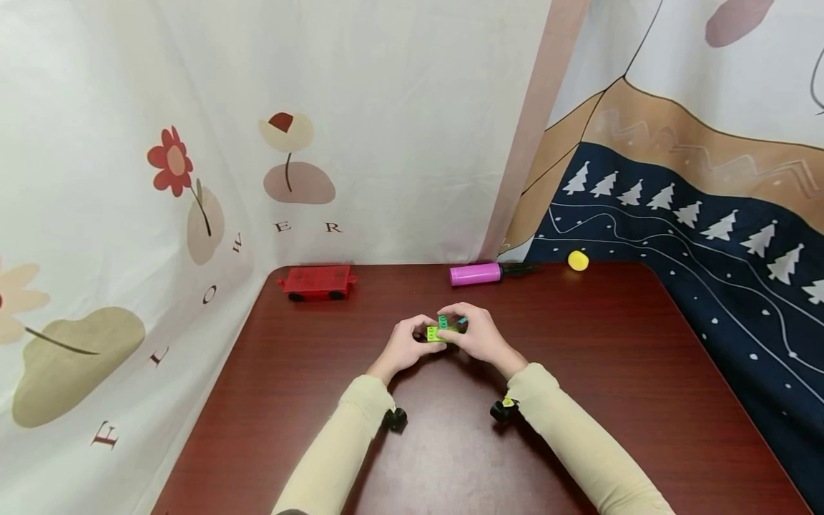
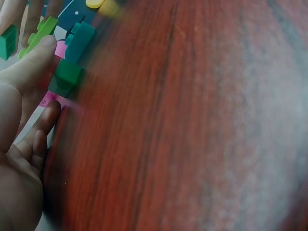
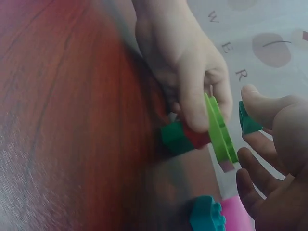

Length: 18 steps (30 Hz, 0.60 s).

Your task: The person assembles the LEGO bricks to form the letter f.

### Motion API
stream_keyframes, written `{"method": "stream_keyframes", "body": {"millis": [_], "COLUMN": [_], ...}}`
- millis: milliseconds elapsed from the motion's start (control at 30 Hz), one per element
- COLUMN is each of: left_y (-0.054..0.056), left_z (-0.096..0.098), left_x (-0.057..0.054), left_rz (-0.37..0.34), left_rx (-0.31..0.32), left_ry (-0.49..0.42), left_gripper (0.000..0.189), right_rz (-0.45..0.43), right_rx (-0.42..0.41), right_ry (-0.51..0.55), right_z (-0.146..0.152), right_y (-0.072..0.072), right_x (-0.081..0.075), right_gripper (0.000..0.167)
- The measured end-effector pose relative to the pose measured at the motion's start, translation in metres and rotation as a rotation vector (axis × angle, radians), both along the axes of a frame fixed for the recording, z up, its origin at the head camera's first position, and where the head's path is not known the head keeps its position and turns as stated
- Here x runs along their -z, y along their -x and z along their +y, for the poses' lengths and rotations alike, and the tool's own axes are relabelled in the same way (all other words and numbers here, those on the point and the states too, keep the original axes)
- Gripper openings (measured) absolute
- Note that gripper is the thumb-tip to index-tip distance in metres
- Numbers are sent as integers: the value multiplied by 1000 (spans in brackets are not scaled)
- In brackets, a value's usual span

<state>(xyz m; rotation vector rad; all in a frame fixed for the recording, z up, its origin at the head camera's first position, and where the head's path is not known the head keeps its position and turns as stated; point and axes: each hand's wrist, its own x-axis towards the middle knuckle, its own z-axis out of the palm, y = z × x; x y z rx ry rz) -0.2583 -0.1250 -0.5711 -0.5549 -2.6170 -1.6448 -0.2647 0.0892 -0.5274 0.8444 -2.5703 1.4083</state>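
My left hand [image 1: 410,340] grips a lime green toy brick plate [image 3: 221,130] between thumb and fingers. Beneath that plate, a red brick [image 3: 195,137] shows partly behind the thumb, with a dark green block [image 3: 175,138] beside it. My right hand [image 1: 476,335] pinches a small green brick [image 3: 249,120], raised just above the studded side of the lime plate. Its lower fingers are spread and hold nothing. A teal brick [image 3: 207,214] with studs on one side lies on the table past the hands.
On the brown table [image 1: 579,372], a red toy wagon [image 1: 318,281] stands at the back left. A purple cylinder [image 1: 475,275] with a dark end lies at the back, and a yellow round piece [image 1: 578,260] sits at the back right. Printed cloths [image 1: 412,143] hang behind.
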Motion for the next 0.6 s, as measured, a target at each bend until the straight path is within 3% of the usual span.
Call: {"method": "stream_keyframes", "body": {"millis": [600], "left_y": [0], "left_z": [1], "left_x": [-2], "left_rz": [0], "left_rx": [-7], "left_ry": [-5], "left_gripper": [33], "right_rz": [23], "right_rx": [18], "right_ry": [-29], "right_z": [-8], "right_y": [-3], "right_x": [11], "right_gripper": [29]}}
